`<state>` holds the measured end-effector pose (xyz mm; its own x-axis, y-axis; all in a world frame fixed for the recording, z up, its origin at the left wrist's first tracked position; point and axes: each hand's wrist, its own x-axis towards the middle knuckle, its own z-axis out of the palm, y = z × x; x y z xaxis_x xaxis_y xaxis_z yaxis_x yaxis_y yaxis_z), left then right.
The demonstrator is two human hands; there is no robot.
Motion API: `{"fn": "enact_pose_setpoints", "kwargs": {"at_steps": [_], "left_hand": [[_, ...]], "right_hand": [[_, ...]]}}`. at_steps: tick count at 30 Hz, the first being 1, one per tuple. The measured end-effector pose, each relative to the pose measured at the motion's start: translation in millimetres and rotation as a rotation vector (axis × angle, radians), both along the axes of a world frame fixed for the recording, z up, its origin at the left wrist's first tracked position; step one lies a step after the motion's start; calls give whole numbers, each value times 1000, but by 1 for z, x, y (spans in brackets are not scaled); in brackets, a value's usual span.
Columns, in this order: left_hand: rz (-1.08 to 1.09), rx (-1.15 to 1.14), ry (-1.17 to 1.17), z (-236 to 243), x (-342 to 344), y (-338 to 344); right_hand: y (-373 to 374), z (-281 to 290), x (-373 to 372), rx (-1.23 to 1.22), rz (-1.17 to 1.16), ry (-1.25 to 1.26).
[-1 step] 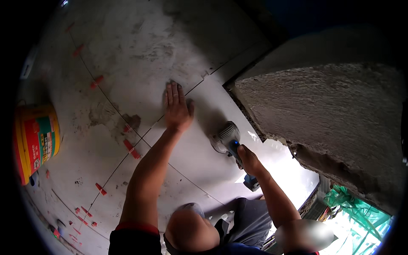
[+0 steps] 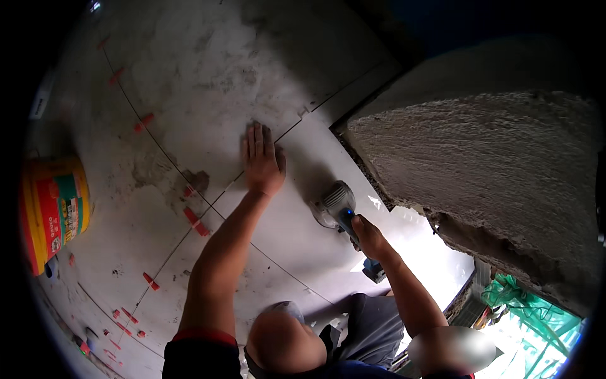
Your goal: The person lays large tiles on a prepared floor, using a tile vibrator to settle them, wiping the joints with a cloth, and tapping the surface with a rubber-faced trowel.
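My left hand (image 2: 263,161) lies flat on the pale floor tiles (image 2: 278,218), palm down beside a joint, with its fingers stretched out and nothing held. To its right, my right hand (image 2: 371,237) is closed round the handle of a cordless tile vibrator (image 2: 339,201), a grey-headed power tool with a small blue light. The tool's round base rests on the tile near the wall side. Its blue battery end (image 2: 373,270) shows below my right hand. The underside of the base is hidden.
Red levelling wedges (image 2: 196,222) stand along the tile joints at left. A yellow and red bucket (image 2: 69,202) is at the far left. A rough concrete block (image 2: 473,145) edges the tiles at right, with green netting (image 2: 536,316) below it. My bare knee (image 2: 287,344) is near the lower edge.
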<state>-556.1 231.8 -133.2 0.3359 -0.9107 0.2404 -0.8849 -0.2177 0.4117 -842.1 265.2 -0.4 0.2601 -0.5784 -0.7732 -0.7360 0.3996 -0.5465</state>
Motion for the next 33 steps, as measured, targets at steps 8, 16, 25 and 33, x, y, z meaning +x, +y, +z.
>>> {"fn": "enact_pose_setpoints", "kwargs": {"at_steps": [8, 16, 25, 33], "left_hand": [[-299, 276, 559, 81, -132, 25], [-349, 512, 578, 90, -126, 24], [-312, 555, 601, 89, -124, 6], [-189, 381, 558, 83, -115, -20]], "right_hand": [[34, 6, -5, -66, 64, 142], [40, -2, -2, -229, 138, 89], [25, -3, -2, -164, 104, 111], [-9, -3, 16, -191, 132, 136]]}}
